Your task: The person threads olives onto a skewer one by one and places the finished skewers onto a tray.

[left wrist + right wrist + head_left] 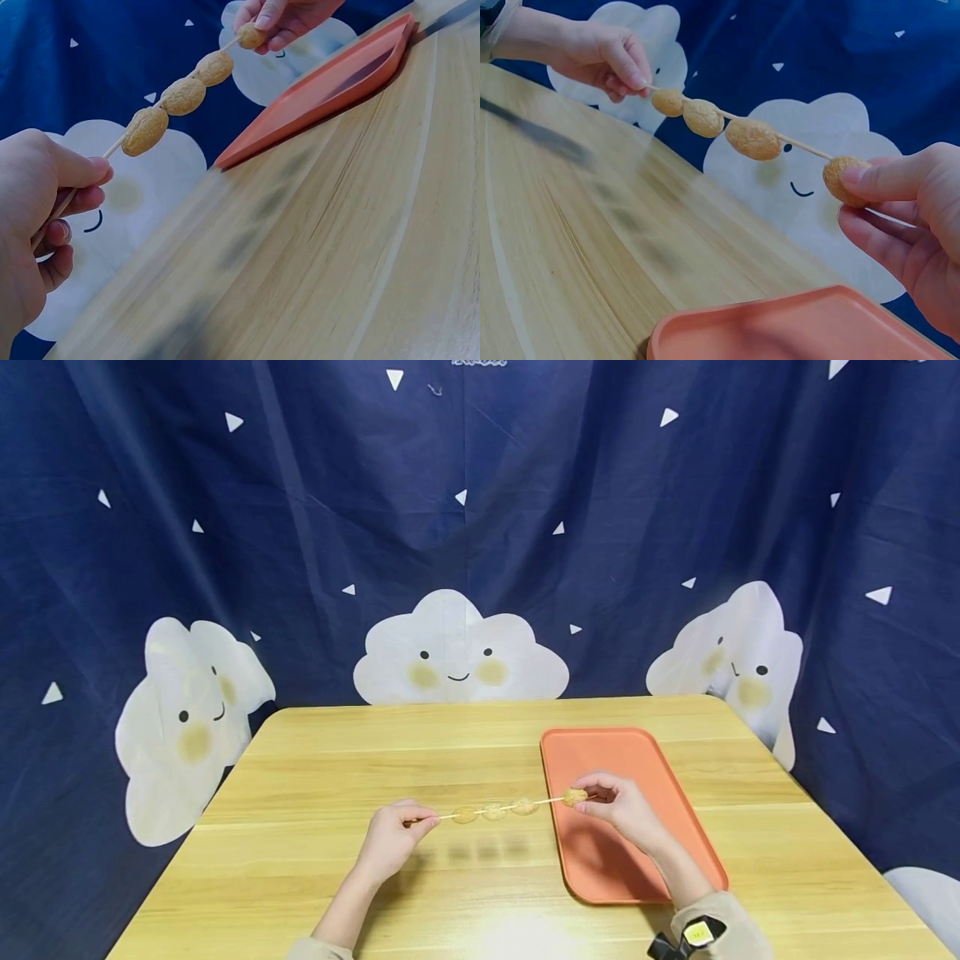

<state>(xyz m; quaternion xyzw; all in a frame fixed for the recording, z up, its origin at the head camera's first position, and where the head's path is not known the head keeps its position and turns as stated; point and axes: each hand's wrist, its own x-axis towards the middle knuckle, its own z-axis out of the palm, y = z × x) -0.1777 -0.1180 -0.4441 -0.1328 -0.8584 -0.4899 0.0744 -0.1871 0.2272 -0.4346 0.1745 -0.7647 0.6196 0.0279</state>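
My left hand (392,842) grips a thin wooden skewer (114,148) near one end, its thumb and fingers curled round the stick. Three golden-brown, wrinkled oval food balls (184,96) are threaded close together on the stick, a little beyond the left fingers. My right hand (628,810) pinches one more such ball (841,178) between thumb and fingers at the skewer's other end. A bare length of stick separates this ball from the three. The skewer is held roughly level above the table, the right end over the orange tray (600,750).
The tray lies on the right part of the light wooden table (300,777), beneath my right hand. A dark blue curtain (465,543) with white clouds and triangles hangs behind and beside the table. Shadows of the balls and hands fall on the wood.
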